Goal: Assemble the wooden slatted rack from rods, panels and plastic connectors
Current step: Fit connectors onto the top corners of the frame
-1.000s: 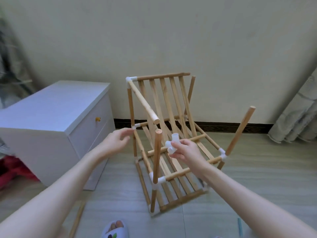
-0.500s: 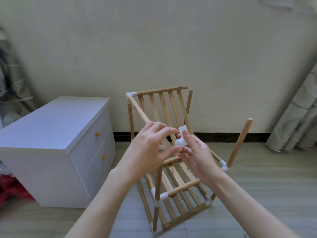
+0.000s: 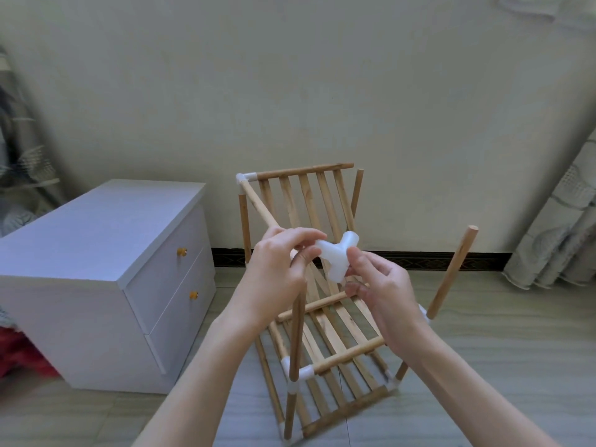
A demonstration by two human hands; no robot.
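A partly built wooden slatted rack (image 3: 325, 333) stands on the floor in front of me, its rods joined by white plastic connectors. A loose white three-way connector (image 3: 337, 258) is held up between both hands above the rack. My left hand (image 3: 277, 272) pinches its left arm with thumb and fingers. My right hand (image 3: 380, 285) pinches its right side. The top of the near upright rod (image 3: 296, 337) is hidden behind my left hand. A bare rod (image 3: 451, 272) leans out at the right, and a slatted panel (image 3: 309, 201) stands upright at the back.
A white two-drawer cabinet (image 3: 106, 279) stands close to the left of the rack. The wall with a dark skirting board (image 3: 419, 259) is just behind. A pale curtain (image 3: 561, 233) hangs at the right. Red fabric (image 3: 19, 353) lies at the far left.
My left hand came across from the rack's left post to the connector, and both hands rose with it. The connector has turned between my fingers. The camera tilted upward.
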